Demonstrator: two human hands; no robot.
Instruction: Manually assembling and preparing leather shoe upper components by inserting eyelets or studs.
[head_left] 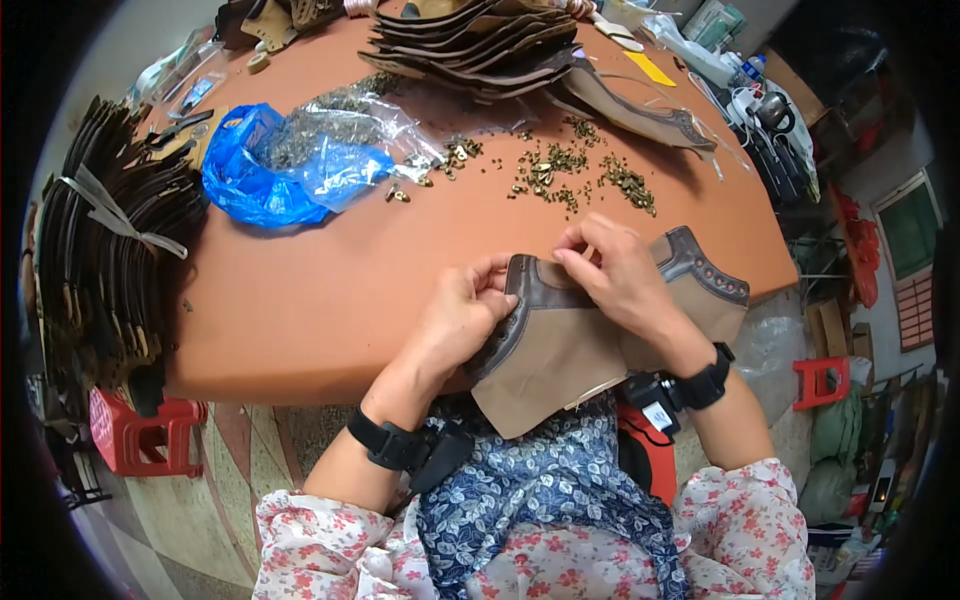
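Note:
A brown and tan leather shoe upper (560,350), with eyelet holes along its dark edges, lies at the near edge of the table and hangs partly over my lap. My left hand (462,312) grips its dark left corner between thumb and fingers. Over the middle of the upper, my right hand (622,272) is closed in a pinch; whatever its fingertips hold is too small or hidden to name. Small brass-coloured eyelets and hooks (548,170) lie scattered on the table just beyond the right hand.
A blue plastic bag (240,170) beside a clear bag of small metal pieces lies left of centre. Stacked leather uppers (470,50) stand at the back, and a tied bundle of uppers (110,250) stands at left. Red stools (150,435) are on the floor.

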